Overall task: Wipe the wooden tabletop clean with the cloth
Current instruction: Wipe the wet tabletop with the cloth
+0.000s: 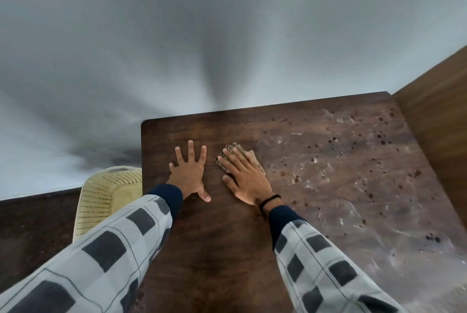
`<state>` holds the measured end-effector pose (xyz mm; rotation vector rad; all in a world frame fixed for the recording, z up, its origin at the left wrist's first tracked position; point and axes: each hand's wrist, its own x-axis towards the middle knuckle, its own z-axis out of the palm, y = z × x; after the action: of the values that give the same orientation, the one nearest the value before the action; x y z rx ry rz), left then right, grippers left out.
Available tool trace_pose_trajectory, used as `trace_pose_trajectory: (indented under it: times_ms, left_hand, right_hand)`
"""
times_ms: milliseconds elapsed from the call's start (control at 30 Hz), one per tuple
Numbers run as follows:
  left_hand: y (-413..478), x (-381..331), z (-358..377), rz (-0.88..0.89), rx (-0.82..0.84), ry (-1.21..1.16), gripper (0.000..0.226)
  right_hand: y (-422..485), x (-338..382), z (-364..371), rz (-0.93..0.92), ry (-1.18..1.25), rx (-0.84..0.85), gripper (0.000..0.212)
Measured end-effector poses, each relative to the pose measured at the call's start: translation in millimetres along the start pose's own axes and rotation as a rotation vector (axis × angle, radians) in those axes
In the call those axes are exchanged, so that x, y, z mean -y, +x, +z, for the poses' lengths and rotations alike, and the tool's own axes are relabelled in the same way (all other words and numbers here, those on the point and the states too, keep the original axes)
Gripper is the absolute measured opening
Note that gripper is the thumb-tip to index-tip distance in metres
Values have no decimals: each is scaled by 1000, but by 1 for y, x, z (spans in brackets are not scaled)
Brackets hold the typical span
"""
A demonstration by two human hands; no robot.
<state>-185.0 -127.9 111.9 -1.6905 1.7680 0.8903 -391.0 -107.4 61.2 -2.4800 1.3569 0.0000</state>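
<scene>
Wall: pale grey;
Tabletop: dark wood, smeared and spotted rightward;
Left hand: my fingers splayed wide on bare wood;
Right hand: my straight fingers press down flat;
Cloth: folded, mid-table, pinned under my right fingers.

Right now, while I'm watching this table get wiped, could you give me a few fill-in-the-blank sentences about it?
1. The right hand presses the ____ onto the wooden tabletop.
2. The left hand lies flat on the wood, its fingers ____.
3. On its ____ side the tabletop bears dark spots and smears.
Missing words: cloth; spread; right.
</scene>
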Motion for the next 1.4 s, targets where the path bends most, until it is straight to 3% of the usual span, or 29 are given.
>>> trace_pose_trajectory:
  times_ms: [133, 300, 367, 467, 533, 700, 733, 900, 967, 1067, 1133, 1300, 1400]
  left_hand:
    - [3, 1, -1, -10, 19, -13, 160]
    - [3, 2, 0, -12, 12, -9, 159]
    - [3, 2, 2, -3, 4, -5, 159]
    - [3, 1, 1, -1, 4, -4, 159]
    - [3, 0, 0, -4, 10, -12, 160]
    - [0, 1, 1, 4, -3, -10, 158]
    - [0, 1, 1, 7, -6, -8, 158]
    - [4, 1, 2, 2, -5, 0, 160]
    - [4, 1, 2, -3, -5, -3, 160]
    - [4, 1, 3, 1, -7, 4, 159]
    - [3, 2, 2, -5, -5, 2, 159]
    - [2, 1, 1, 3, -1, 1, 158]
    - [2, 2, 0, 0, 7, -6, 158]
  right_hand:
    - [4, -20, -8, -114, -125, 51, 55]
    - [37, -8, -16, 345, -3, -71, 55]
    - [33, 4, -9, 271, -7, -68, 56]
    - [20, -13, -9, -40, -86, 33, 56]
    - [31, -33, -18, -99, -111, 85, 55]
    - [69, -19, -30, 282, 83, -4, 54]
    - [66, -11, -25, 282, 81, -16, 55]
    - [54, -29, -21, -64, -36, 76, 55]
    - [73, -43, -32, -7, -16, 85, 54]
    - [98, -37, -42, 273, 97, -26, 53]
    - [104, -19, -38, 362, 132, -75, 52]
    - [81, -32, -32, -21, 24, 35, 53]
    - [96, -60, -45, 127, 70, 23, 53]
